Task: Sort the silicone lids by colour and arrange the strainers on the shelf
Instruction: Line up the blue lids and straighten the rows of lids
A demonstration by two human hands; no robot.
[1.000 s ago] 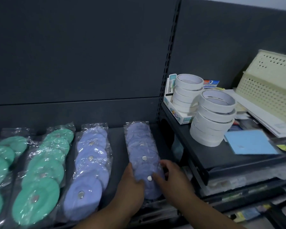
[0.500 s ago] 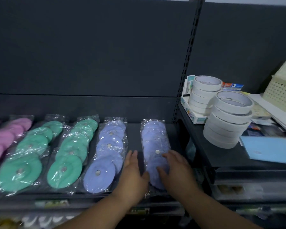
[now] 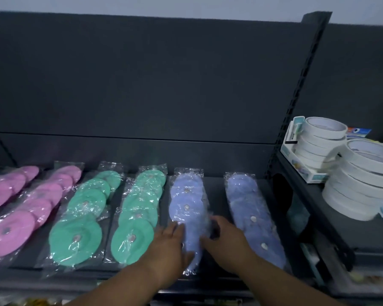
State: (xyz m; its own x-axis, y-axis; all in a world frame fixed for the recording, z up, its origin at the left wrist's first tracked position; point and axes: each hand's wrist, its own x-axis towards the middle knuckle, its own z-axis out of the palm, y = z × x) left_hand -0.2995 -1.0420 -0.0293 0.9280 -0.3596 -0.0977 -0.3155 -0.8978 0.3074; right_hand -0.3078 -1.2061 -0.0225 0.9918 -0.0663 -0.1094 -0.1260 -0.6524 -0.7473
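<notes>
Clear packs of silicone lids lie side by side on a dark shelf [image 3: 217, 188]: two pink packs [image 3: 29, 215] at the left, two green packs [image 3: 137, 213] in the middle, two blue packs at the right. My left hand [image 3: 168, 246] lies flat on the near left edge of the left blue pack [image 3: 186, 202]. My right hand [image 3: 226, 241] presses that pack's right edge, so it sits between both hands. The right blue pack [image 3: 250, 208] lies apart, untouched. No strainer shows.
A raised dark side shelf [image 3: 314, 195] at the right carries two stacks of white tape rolls [image 3: 360, 180] and a small box [image 3: 296, 157]. A perforated upright [image 3: 296, 85] divides the two bays. Dark back panels rise behind the lids.
Both hands have left the right blue pack and shifted left onto the left blue pack. The view has panned left and up, bringing the pink packs into sight.
</notes>
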